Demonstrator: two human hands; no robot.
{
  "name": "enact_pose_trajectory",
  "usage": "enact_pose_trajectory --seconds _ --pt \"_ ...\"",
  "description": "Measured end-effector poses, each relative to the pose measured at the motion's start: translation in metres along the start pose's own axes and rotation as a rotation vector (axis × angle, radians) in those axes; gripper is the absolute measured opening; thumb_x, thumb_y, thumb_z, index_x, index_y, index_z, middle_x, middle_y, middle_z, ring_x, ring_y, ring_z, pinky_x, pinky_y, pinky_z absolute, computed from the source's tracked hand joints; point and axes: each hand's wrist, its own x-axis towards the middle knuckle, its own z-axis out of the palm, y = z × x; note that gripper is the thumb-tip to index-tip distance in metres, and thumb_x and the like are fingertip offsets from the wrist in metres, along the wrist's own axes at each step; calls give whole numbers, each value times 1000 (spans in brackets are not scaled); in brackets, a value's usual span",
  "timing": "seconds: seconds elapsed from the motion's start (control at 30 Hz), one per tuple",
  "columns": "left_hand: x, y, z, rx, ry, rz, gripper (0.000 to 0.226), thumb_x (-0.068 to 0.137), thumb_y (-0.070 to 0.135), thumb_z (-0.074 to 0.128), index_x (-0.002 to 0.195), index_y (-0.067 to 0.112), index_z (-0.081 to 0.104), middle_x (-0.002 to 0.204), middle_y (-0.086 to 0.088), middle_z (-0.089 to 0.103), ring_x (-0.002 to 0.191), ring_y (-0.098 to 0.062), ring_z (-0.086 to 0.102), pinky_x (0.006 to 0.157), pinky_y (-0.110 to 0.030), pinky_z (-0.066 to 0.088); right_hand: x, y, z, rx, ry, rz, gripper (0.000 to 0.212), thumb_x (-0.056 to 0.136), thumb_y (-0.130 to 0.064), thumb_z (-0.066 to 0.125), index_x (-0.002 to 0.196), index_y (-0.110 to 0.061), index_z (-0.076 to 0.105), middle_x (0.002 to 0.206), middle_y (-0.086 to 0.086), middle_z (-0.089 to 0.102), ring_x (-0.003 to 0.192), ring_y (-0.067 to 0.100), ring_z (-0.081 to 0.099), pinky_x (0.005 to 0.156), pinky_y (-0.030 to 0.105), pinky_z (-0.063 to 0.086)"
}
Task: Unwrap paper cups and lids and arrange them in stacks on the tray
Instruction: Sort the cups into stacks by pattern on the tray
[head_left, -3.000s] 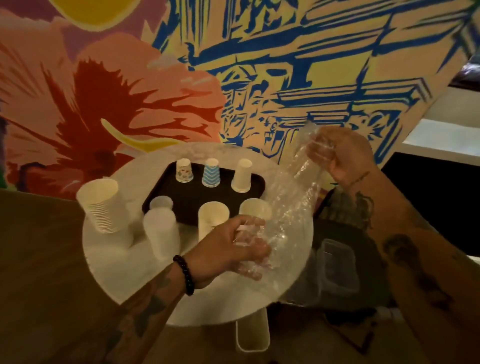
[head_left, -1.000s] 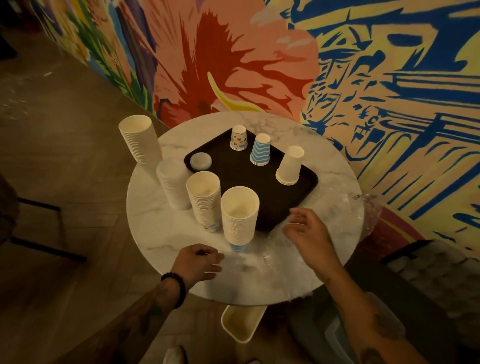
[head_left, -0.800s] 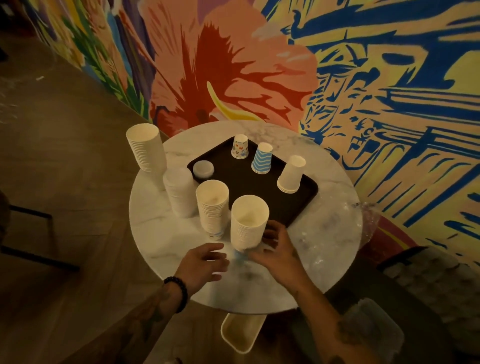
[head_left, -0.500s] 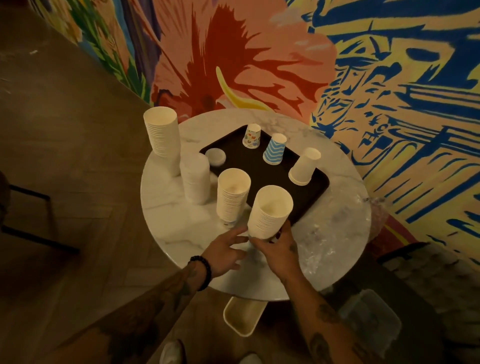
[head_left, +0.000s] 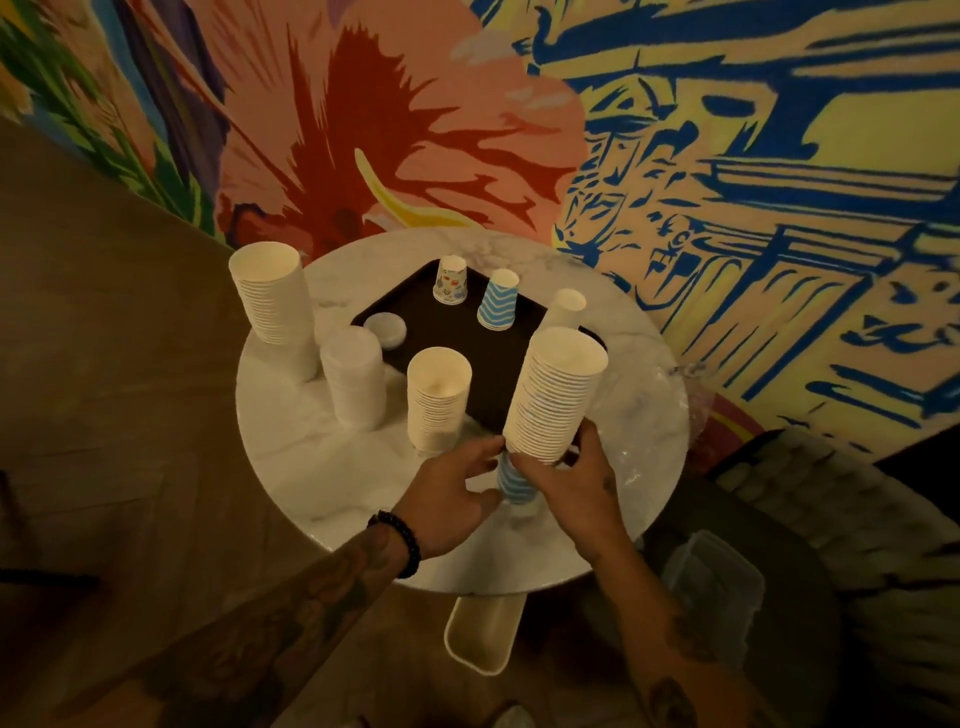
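Cups in a tall tilted stack (head_left: 553, 395) are gripped at the base by both hands, left (head_left: 451, 496) and right (head_left: 570, 483), above the marble bench (head_left: 311, 467) beside the tray (head_left: 415, 317).

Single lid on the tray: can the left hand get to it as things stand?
Probably not straight away. The left hand is steadying the tilted cup stack, and another cup stack stands between it and the lid.

Warm, dim light falls brightest on the round table (head_left: 291, 441); the floor (head_left: 104, 364) left of it sinks into shadow. Edges around the table bend from the wide lens, and detail is soft, slightly blurred throughout.
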Motion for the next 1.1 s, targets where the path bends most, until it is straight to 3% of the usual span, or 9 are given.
enact_pose_trajectory --seconds 0.13,0.23,0.37,0.53,0.63,0.7,0.83,0.97,1.1 --pt "11 41 -27 101 3 216 53 89 5 69 137 23 53 125 6 63 110 6 58 99 -24 51 1 -22 -23 148 -21 -72 56 83 -22 80 125 -43 50 119 -19 63 105 1 63 85 23 53" --pt "29 75 -58 348 141 440 65 86 11 72 144 26 46 131 3 58 114 -11 58 97 -41 53 -1 -36 -39 204 -91 -86 46 86 -21 75 120 -44 55 119 -14 69 109 10 67 94 37 56" --pt "53 125 -100 890 207 757 101 76 14 76 155 34 17 160 -8 24 141 -31 31 101 -49 48 -9 -54 -57 292 -246 -81 53 71 -28 70 123 -32 60 115 -5 74 104 19 70 87 33 57" --pt "70 151 -118 1295 28 953 122 63 24 80 156 43 4 165 -7 -10 151 -34 3 101 -55 45 -15 -70 -62 418 -402 52 66 58 -38 74 120 -18 66 106 10 76 88 25 72 79 35 58" --pt "72 150 -124 1385 -78 974 119 61 29 82 155 42 10 166 -4 -2 149 -32 4 99 -55 46 -17 -85 -66 415 -413 122 51 62 -33 75 109 -16 71 97 13 76 79 25 73 71 35 59" --pt "74 146 -130 1378 -117 955 111 62 31 82 154 38 20 163 -5 16 147 -32 14 93 -51 50 -15 -96 -67 378 -429 140 40 71 -30 71 108 -13 70 95 13 76 77 25 73 71 36 59" --pt "75 133 -146 1262 -124 792 96 67 37 79 149 30 30 139 -4 44 127 -24 37 87 -43 52 -9 -120 -69 338 -429 175 38 83 -35 68 112 -9 67 90 17 75 71 27 73 59 34 59" --pt "70 118 -171 1064 -34 599 93 68 46 80 146 33 32 129 2 48 116 -20 44 95 -39 46 3 -145 -76 432 -490 59 49 91 -33 58 137 -17 57 118 21 69 93 42 70 56 34 58" --pt "51 105 -186 775 44 470 99 70 49 80 150 41 22 123 6 52 110 -15 53 89 -31 47 12 -181 -61 435 -220 -143 50 82 -30 71 127 -12 54 102 14 67 74 27 68 44 26 46"
